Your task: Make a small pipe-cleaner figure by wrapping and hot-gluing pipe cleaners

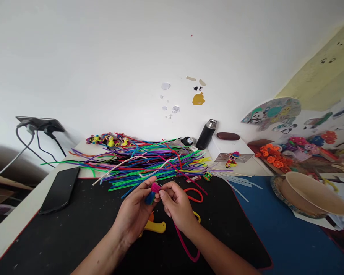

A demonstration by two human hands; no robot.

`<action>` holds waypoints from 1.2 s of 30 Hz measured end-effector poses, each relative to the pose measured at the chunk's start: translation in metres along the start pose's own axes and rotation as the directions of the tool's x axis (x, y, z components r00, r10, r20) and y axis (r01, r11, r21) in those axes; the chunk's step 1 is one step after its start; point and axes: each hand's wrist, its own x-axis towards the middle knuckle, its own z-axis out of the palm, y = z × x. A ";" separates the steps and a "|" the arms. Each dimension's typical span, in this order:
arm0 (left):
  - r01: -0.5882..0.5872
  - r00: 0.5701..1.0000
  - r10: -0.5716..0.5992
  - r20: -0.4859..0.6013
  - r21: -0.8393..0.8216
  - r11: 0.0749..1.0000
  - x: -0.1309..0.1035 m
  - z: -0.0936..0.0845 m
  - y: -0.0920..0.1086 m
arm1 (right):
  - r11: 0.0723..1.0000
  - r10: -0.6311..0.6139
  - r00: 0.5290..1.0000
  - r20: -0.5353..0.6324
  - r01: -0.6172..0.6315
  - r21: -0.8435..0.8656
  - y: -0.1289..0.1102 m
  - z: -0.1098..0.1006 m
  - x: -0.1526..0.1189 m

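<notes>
A: Here you are over the black mat (83,233), your left hand (134,206) curled around the pink-and-blue piece (155,187), thumb and fingers closed on it above the mat's middle!

B: And your right hand (176,202) meets it there, thumb and forefinger pinched together at the pink part, while a pink stem (186,249) loops below that hand, over the mat.

A: Beneath your left hand, partly hidden, a yellow handle (157,227) on the mat!

B: Your heap of coloured stems (143,166) spills across the mat's far edge, a small green figure (207,176) sits by that edge, and your phone (60,190) straddles its left side.
</notes>
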 end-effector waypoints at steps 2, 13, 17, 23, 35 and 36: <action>-0.013 1.000 0.013 0.006 -0.012 1.000 0.002 -0.002 -0.001 | 1.000 0.002 1.000 -0.001 -0.002 -0.009 0.001 -0.001 0.000; -0.038 0.998 0.039 -0.038 0.022 0.999 0.000 -0.002 -0.002 | 0.998 0.006 1.000 0.002 -0.006 -0.064 0.002 -0.003 -0.001; -0.038 0.998 0.039 -0.040 0.024 0.999 0.000 -0.001 -0.002 | 0.998 0.010 1.000 0.007 -0.010 -0.066 0.002 -0.003 -0.001; -0.037 0.996 0.040 -0.080 0.038 0.999 0.000 0.004 -0.002 | 0.996 0.024 1.000 0.000 -0.024 -0.092 0.003 -0.004 -0.001; -0.042 0.992 0.042 -0.117 0.006 0.999 -0.001 0.006 -0.002 | 0.991 0.026 1.000 0.004 -0.026 -0.131 0.010 -0.005 -0.002; -0.041 0.992 0.041 -0.118 0.003 0.999 -0.001 0.006 -0.002 | 0.990 0.030 1.000 0.005 -0.029 -0.137 0.010 -0.004 -0.003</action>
